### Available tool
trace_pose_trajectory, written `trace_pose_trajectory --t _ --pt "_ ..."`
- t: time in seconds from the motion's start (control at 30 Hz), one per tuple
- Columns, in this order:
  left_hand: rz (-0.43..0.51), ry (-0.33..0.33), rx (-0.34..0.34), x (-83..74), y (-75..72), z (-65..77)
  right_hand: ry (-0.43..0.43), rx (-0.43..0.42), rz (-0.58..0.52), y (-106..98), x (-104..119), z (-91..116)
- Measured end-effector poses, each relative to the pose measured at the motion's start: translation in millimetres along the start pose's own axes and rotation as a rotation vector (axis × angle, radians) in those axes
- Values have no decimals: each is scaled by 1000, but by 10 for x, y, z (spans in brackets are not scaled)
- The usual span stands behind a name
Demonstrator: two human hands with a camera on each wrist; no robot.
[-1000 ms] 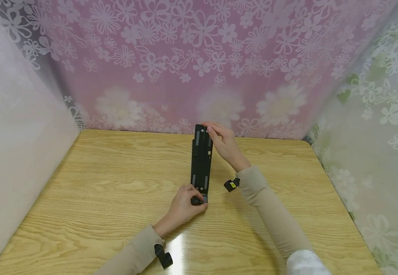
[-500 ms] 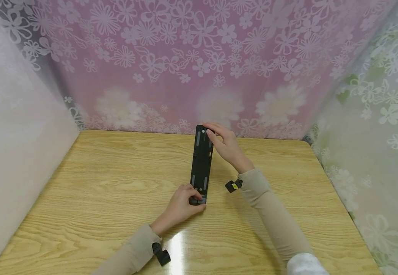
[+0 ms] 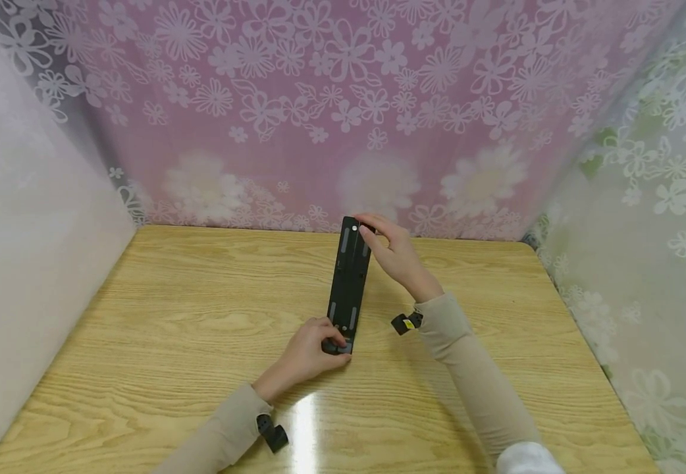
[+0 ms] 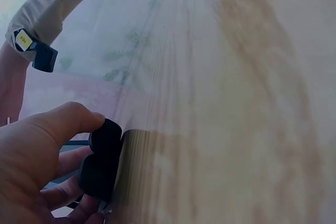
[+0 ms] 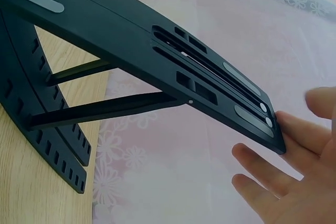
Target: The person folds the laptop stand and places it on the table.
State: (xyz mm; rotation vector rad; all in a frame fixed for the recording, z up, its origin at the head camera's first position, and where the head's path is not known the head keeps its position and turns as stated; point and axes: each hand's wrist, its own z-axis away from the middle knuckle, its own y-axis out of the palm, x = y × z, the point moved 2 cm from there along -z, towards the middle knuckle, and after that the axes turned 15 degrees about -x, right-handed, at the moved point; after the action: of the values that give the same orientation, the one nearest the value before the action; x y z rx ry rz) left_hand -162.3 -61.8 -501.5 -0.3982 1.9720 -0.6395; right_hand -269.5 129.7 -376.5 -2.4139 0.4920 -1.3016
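Note:
A black folding laptop stand (image 3: 350, 276) with grey pads stands on the table, its long plate raised at a slant. In the right wrist view, two struts (image 5: 102, 109) run from the plate to a slotted base (image 5: 50, 145). My left hand (image 3: 304, 352) grips the near end by its rounded front lips (image 4: 100, 166), thumb on one side and fingers curled behind. My right hand (image 3: 396, 257) is at the raised far end. Seen from the right wrist, its fingers (image 5: 262, 169) are spread, one touching the plate's edge, and the thumb is lifted off.
The wood-grain table (image 3: 201, 296) surrounds the stand on all sides. A pink floral curtain (image 3: 260, 131) hangs behind it, with pale sheets at left and right. A black wrist camera (image 3: 272, 434) sits on the left sleeve, another (image 3: 405, 322) on the right.
The stand's far end has shifted slightly right and its near end slightly left, both hands moving with it. The opening midway along the plate no longer shows light through it.

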Motion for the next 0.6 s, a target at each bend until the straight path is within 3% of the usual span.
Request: trace_pose_trajectory --t 0.37,0.6 --pt "39 -21 67 103 -90 -12 -54 -37 14 -41 -3 -9" --pt "37 9 74 129 -143 -6 -55 -37 27 -51 -1 -1"
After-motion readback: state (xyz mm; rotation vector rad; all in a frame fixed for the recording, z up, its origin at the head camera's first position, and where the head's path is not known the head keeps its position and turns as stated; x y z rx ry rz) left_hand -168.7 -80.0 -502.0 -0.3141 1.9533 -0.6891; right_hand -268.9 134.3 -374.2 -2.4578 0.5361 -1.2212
